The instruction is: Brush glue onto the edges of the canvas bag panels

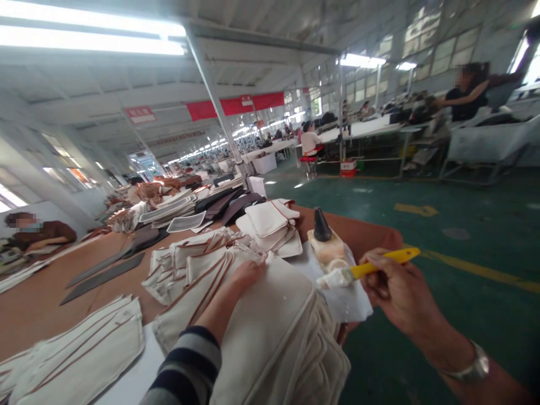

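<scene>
My right hand is closed round the yellow handle of a paintbrush. Its bristles, coated in something white, are beside a pale, stained container with a black cone-shaped top. White paper lies beneath them at the table's edge. My left hand, below a striped sleeve, is closed at the far edge of a cream fabric panel; its fingertips are partly hidden. This panel tops a fanned stack of similar piped panels nearest me.
Brown-covered table bears more cream panels, dark strips and several fabric piles. A metal post rises behind. A person sits at far left; others work across the green floor.
</scene>
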### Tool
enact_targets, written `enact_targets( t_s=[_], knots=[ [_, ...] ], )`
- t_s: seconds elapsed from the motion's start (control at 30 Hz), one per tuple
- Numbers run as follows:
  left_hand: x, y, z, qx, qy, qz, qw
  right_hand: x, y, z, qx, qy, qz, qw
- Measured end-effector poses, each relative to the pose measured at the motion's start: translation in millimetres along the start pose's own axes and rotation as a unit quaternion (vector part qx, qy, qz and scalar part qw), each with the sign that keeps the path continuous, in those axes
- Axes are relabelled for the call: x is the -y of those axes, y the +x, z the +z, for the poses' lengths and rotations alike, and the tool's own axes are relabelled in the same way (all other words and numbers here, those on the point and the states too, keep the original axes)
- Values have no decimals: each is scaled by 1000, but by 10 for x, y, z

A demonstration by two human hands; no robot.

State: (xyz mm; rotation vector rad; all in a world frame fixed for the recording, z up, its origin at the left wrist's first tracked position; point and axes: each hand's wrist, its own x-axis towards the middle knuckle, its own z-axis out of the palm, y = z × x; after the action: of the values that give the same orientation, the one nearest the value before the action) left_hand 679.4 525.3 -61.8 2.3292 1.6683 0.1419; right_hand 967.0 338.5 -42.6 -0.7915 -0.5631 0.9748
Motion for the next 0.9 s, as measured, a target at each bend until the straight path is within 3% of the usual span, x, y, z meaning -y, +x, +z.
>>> enact_targets(
  t_s=[0.13, 0.33, 0.57, 0.8, 0.9],
  knots=[
    [-115, -39, 29, -24, -37, -31, 999, -73, 48, 20, 29, 9, -13, 999],
    [-346, -275, 13, -110, -96, 40, 988, -101, 300, 13, 40, -25, -115, 992],
    [-599, -571, -47, -145, -155, 97, 972, -18, 428, 298, 87, -77, -147, 982],
    [-760, -761, -51, -95, -271, 159, 944, -69, 545, 435, 145, -132, -160, 967],
    [-795, -835, -47, -85, -286, 184, 937, -16, 615, 471, 131, -146, -178, 964]
  ],
)
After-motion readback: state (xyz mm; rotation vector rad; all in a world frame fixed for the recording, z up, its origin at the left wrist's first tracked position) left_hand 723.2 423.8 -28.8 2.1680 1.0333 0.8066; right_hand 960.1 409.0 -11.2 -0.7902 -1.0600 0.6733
